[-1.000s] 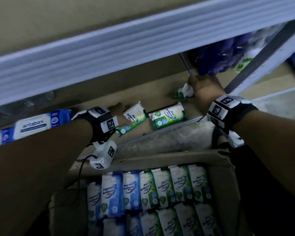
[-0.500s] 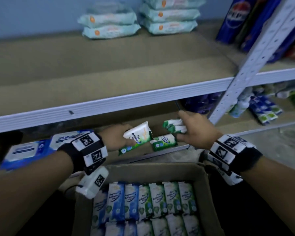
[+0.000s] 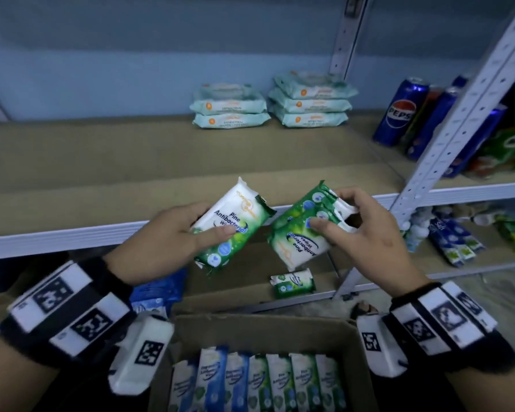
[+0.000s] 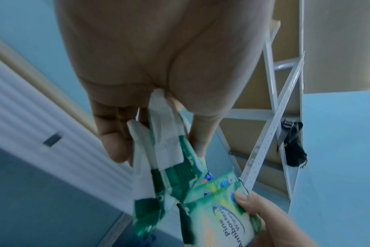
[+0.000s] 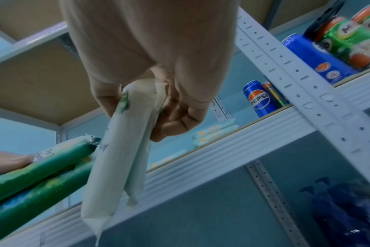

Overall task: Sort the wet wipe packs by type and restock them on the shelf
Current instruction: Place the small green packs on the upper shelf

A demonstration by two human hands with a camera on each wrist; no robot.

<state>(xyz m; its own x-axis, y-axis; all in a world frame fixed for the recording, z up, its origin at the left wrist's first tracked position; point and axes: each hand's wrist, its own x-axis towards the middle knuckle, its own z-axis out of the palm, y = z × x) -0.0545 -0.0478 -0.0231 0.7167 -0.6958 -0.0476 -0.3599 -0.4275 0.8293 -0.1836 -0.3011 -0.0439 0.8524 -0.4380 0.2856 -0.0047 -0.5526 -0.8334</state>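
My left hand [image 3: 202, 230] grips two green-and-white Pine Antibacterial wipe packs [image 3: 232, 221] in front of the middle shelf's edge [image 3: 72, 236]. Seen from the left wrist, the fingers and thumb clamp the packs' ends [image 4: 169, 147]. Close to the right, my right hand [image 3: 339, 218] pinches two more green pine packs [image 3: 301, 233], stacked, thumb on top. Their pale undersides [image 5: 120, 150] show in the right wrist view. One green pack [image 3: 292, 283] lies on the lower shelf. An open cardboard box [image 3: 250, 325] below holds rows of blue and green packs [image 3: 259, 382].
Two stacks of pale teal wipe packs [image 3: 274, 105] sit at the back of the middle shelf, with bare board in front of them. Pepsi cans [image 3: 399, 111] and drink packs stand right of the perforated white upright [image 3: 458, 120]. Blue packs [image 3: 158, 292] lie on the lower shelf at left.
Both hands rose from the lower shelf with green packs and now hold them side by side before the middle shelf. The head view tilted up.
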